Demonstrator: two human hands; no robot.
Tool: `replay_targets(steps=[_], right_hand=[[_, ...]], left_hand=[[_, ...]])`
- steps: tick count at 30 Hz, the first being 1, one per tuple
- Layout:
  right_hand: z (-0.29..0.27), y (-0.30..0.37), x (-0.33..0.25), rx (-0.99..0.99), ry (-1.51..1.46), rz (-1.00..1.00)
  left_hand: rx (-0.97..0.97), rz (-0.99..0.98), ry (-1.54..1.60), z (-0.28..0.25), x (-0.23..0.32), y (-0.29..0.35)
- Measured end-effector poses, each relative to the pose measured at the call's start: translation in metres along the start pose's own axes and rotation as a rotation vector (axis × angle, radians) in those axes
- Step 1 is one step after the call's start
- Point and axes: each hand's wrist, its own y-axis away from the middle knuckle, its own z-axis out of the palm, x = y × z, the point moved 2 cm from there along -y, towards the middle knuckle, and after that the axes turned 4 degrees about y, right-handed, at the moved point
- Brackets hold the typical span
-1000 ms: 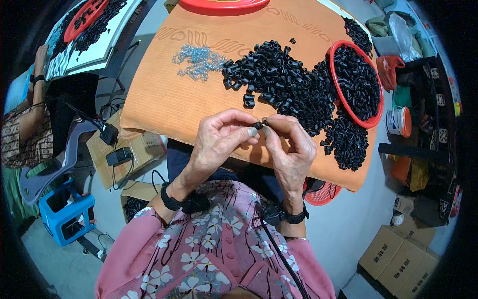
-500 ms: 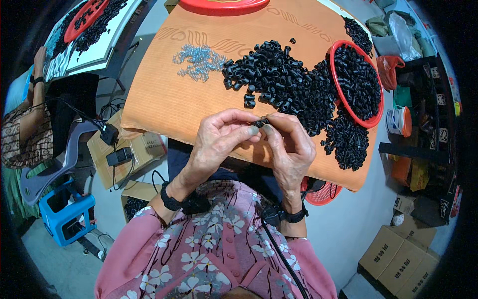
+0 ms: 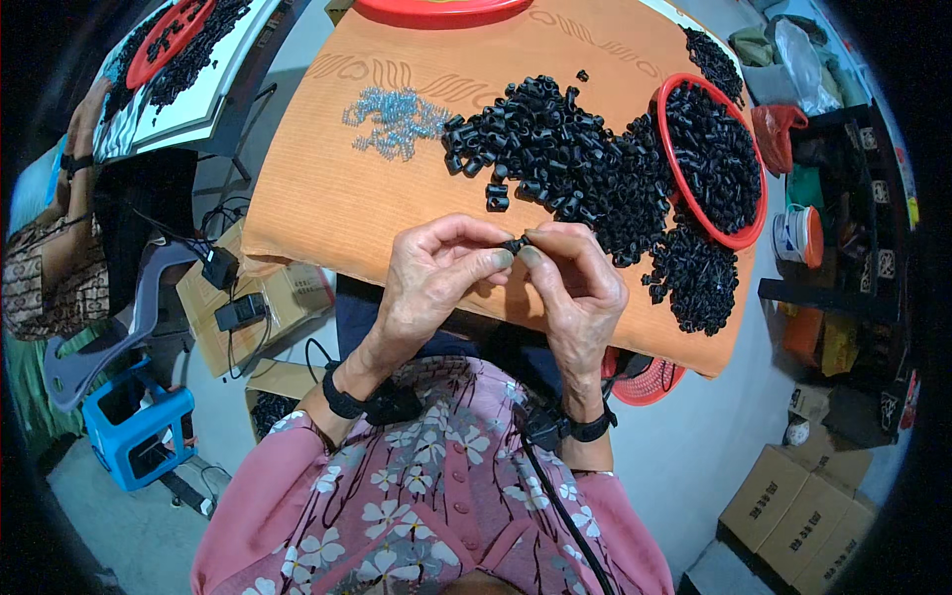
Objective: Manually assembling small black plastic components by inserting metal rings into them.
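1. Left hand (image 3: 428, 273) and right hand (image 3: 577, 288) both pinched a small black part (image 3: 516, 244) above the table (image 3: 327, 213), by its near edge.
2. Mostly covered, maybe two pieces tbh.
3. Springs (image 3: 395, 121) sat toward the left edge.

This looks like a small, crowded workshop. A bench covered in orange patterned cloth (image 3: 317, 213) carries a heap of small black plastic parts (image 3: 555, 149), a pile of thin silvery coil springs (image 3: 399, 121) and a round red plastic basket (image 3: 738, 241) filled with more black parts. A second, white-topped bench (image 3: 198, 117) bears similar black pieces (image 3: 188, 74), with another person (image 3: 69, 273) in a patterned shirt at it. Brown cardboard boxes (image 3: 769, 496) stand on the grey floor (image 3: 679, 451).
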Motion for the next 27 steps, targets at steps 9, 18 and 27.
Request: replay_targets(steps=[9, 18, 27], right_hand=[[0.0032, 0.0011, 0.0078, 0.014, -0.034, 0.015], [-0.0008, -0.0012, 0.0078, -0.042, -0.081, 0.029], [-0.0049, -0.0064, 0.0097, -0.166, -0.013, -0.027]], left_hand=[[0.019, -0.053, 0.036, -0.0002, -0.0018, -0.0004], [0.009, 0.012, -0.123, 0.0022, 0.0014, 0.0047], [0.005, 0.207, -0.281, 0.0036, 0.0059, 0.0026]])
